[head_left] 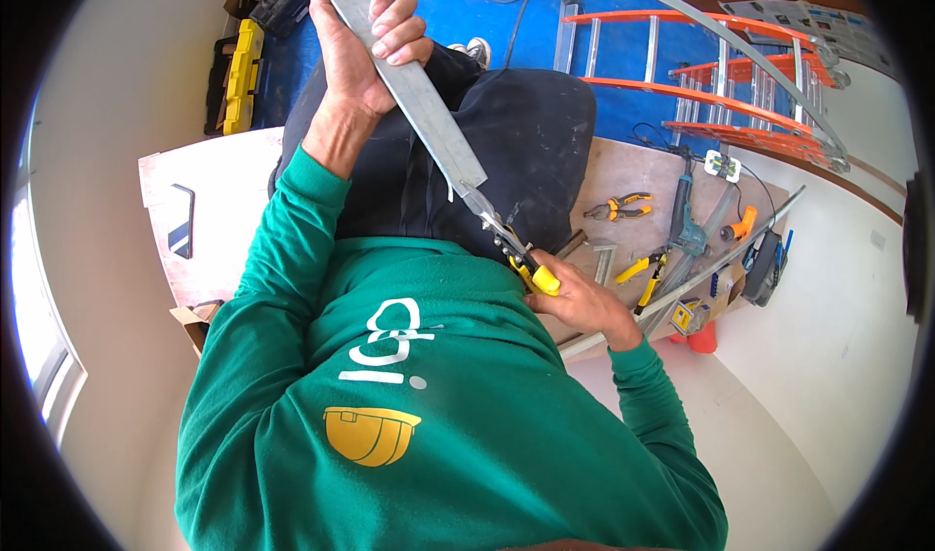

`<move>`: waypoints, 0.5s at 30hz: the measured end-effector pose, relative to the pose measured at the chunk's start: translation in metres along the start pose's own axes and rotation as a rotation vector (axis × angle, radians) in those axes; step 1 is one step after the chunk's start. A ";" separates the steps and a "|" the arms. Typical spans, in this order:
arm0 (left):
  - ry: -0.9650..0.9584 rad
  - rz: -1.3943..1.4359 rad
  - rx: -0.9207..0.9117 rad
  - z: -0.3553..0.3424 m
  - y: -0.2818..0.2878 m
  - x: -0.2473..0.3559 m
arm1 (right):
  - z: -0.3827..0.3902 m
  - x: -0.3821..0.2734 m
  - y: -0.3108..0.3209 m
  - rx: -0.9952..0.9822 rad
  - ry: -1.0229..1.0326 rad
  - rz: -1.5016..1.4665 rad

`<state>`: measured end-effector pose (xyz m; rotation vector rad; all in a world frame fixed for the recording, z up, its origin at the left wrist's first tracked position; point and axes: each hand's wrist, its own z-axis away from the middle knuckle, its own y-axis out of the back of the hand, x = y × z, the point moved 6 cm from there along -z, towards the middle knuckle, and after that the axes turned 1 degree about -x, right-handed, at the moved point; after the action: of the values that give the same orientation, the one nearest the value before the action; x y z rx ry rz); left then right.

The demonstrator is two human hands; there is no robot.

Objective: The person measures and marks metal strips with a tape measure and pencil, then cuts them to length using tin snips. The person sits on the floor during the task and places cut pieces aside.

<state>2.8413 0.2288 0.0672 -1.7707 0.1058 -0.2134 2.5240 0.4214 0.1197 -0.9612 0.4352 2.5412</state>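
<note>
My left hand (365,54) is wrapped round a long grey metal profile (424,111), which slants from the top of the view down across my lap. In my right hand (584,303) are tin snips (531,266) with yellow and black handles. Their jaws (480,205) meet the near end of the profile, where a thin sliver of metal sticks out at the corner. Whether the blades are fully closed is too small to tell. My palm covers part of the snips' handles.
On the board (623,161) at my right lie pliers (618,207), a teal power tool (685,210), yellow-handled snips (643,278) and metal offcuts. An orange ladder (711,83) lies on the blue floor covering. At the left are a yellow case (243,78) and a bent metal piece (185,222).
</note>
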 end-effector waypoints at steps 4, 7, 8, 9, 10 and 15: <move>-0.002 -0.008 -0.001 -0.002 0.002 -0.002 | 0.000 0.000 -0.003 0.055 0.030 0.008; -0.004 -0.003 -0.008 -0.003 0.002 -0.002 | -0.001 -0.001 -0.003 0.089 0.010 0.079; 0.002 0.003 -0.012 -0.002 0.002 -0.002 | -0.002 -0.001 -0.003 0.096 -0.005 0.109; 0.004 0.006 0.013 -0.002 0.003 -0.002 | -0.003 -0.001 -0.002 0.092 -0.012 0.120; 0.008 0.011 0.037 0.000 0.004 -0.001 | -0.004 -0.002 -0.002 0.085 -0.019 0.134; -0.007 0.004 0.086 0.004 0.008 -0.002 | -0.008 -0.006 0.000 0.096 -0.033 0.127</move>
<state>2.8410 0.2316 0.0588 -1.6851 0.0938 -0.2056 2.5326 0.4166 0.1173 -0.8816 0.6206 2.6179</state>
